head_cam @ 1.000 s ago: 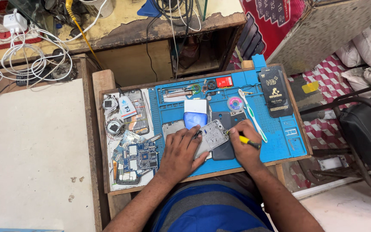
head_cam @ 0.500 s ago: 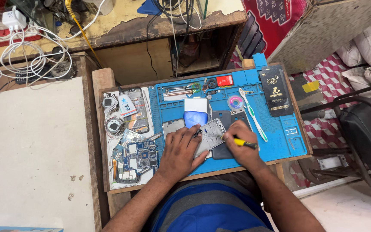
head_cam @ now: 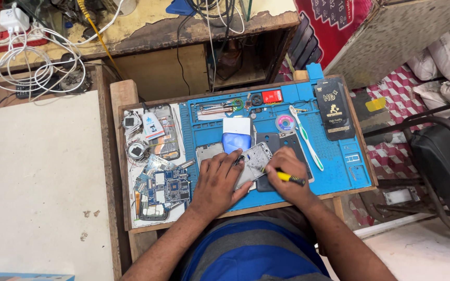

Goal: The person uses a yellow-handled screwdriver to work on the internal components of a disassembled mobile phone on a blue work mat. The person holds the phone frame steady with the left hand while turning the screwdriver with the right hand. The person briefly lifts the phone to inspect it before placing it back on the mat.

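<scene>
At the far left a pale, flat tabletop [head_cam: 32, 177] sits beside a tangle of white cables [head_cam: 27, 62]. On the wooden tray [head_cam: 123, 99], the left strip holds loose parts: 2 small round pieces and a clear phone back [head_cam: 163, 132], and below them several blue circuit boards [head_cam: 165, 184], thin and flat with tiny square chips.

The blue rubbery work mat [head_cam: 339, 161], moulded with shallow compartments, fills the rest of the tray. The left hand [head_cam: 217, 182] lies on the mat's lower left, palm down, fingers spread and pressed on the lower left part of the opened phone frame [head_cam: 253, 164]. That frame is a silvery grey rectangle, tilted, lying between the 2 hands and touching both. Just above it stands a white and blue block [head_cam: 236, 135]; what it is cannot be told from here.

The right hand [head_cam: 287, 177] sits curled on the frame's right edge, fingers pinched around a slim tool with a yellow grip [head_cam: 287, 177], whose tip seems to meet the frame, though the fingers hide the contact. Under this hand lies a dark flat panel [head_cam: 274, 143].

Further right are a small round spool [head_cam: 285, 123], a white toothbrush [head_cam: 308, 143] lying slanted, and a black glossy packet [head_cam: 334, 109] at the mat's top right corner. A dark chair [head_cam: 444, 166] stands beyond the tray.
</scene>
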